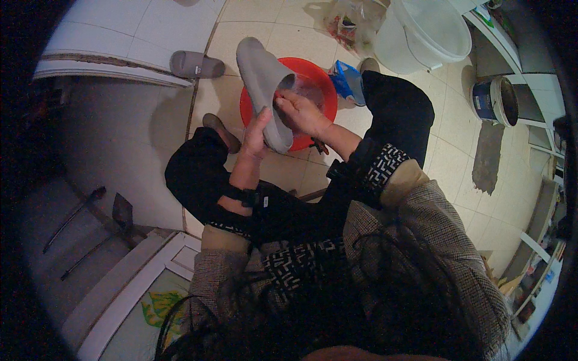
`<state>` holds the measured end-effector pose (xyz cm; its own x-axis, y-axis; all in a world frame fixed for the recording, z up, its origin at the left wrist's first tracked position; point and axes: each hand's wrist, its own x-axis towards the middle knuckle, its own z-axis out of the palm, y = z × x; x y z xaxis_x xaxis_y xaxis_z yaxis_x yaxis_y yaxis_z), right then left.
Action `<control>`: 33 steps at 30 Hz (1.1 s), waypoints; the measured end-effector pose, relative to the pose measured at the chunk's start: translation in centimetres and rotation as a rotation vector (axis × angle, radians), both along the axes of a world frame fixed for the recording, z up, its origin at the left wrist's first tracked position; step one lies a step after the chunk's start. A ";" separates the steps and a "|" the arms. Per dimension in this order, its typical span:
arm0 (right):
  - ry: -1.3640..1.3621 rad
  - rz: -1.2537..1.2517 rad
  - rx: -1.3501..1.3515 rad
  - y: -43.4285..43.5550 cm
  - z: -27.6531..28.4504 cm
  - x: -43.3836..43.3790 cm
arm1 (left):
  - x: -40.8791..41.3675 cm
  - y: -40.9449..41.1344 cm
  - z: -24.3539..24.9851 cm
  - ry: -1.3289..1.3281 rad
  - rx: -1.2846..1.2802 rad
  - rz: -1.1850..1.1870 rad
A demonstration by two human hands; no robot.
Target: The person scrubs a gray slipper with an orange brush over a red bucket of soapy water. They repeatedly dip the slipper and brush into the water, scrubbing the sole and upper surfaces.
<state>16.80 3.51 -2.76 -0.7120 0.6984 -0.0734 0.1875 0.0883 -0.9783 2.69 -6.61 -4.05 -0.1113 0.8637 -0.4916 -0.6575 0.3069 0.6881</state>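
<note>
My left hand [256, 134] grips the side of a grey slide slipper [261, 81] near its lower end, holding it tilted above a red plastic basin [332, 97]. My right hand [301, 110] is at the slipper's foot opening, its fingers curled around something small and reddish that is mostly hidden. Cloudy, sudsy water [311, 90] shows in the basin. A second grey slide slipper [197, 64] lies on the floor to the upper left. Right of the basin stands a blue and white plastic packet [347, 82].
A large white bucket [408, 45] stands at the upper right beside a clear plastic bag [354, 27]. Farther right, a smaller bucket [496, 101] sits near shelves. A glazed door panel [153, 298] is at the lower left. My slippered feet flank the basin.
</note>
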 end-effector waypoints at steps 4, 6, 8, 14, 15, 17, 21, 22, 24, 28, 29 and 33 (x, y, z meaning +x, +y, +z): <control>0.028 0.138 -0.052 -1.0 1.1 0.6 | -0.6 0.2 -0.9 -0.102 0.094 0.065; 0.018 0.188 -0.053 -1.4 0.8 0.8 | -0.9 0.2 -0.8 -0.112 0.152 0.071; 0.016 0.237 -0.031 -1.8 1.0 1.0 | -1.4 0.0 -0.5 -0.100 0.194 0.056; -0.075 0.356 0.019 -2.5 2.2 2.3 | -2.4 0.0 -0.2 -0.161 0.230 0.142; -0.098 0.339 0.037 -2.6 2.0 2.2 | -2.4 0.0 -0.4 -0.159 0.226 0.160; -0.143 0.303 0.070 -2.7 1.0 2.0 | -2.2 0.0 -0.8 -0.155 0.216 0.197; -0.239 0.195 0.118 -2.0 0.4 1.8 | -1.5 0.0 0.1 -0.084 0.120 0.100; -0.230 0.177 0.117 -1.9 0.4 1.8 | -1.6 -0.1 -0.2 -0.093 0.106 0.074; -0.275 0.147 0.111 -1.4 0.7 1.6 | -1.4 -0.3 -0.4 -0.099 0.092 0.040; -0.295 0.042 0.151 -0.2 0.2 0.7 | 0.0 -0.1 -0.8 -0.066 0.072 0.011; -0.251 0.003 0.175 -0.1 -0.3 0.6 | 0.0 0.0 -1.1 -0.052 0.062 0.005; -0.203 0.091 0.081 -0.7 1.4 0.7 | -0.7 -0.3 -1.9 -0.104 0.125 0.033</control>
<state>17.55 2.84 -1.39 -0.7485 0.6415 -0.1679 0.3671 0.1900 -0.9105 1.99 -6.87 -5.93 -0.0947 0.9154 -0.3912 -0.7353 0.2006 0.6473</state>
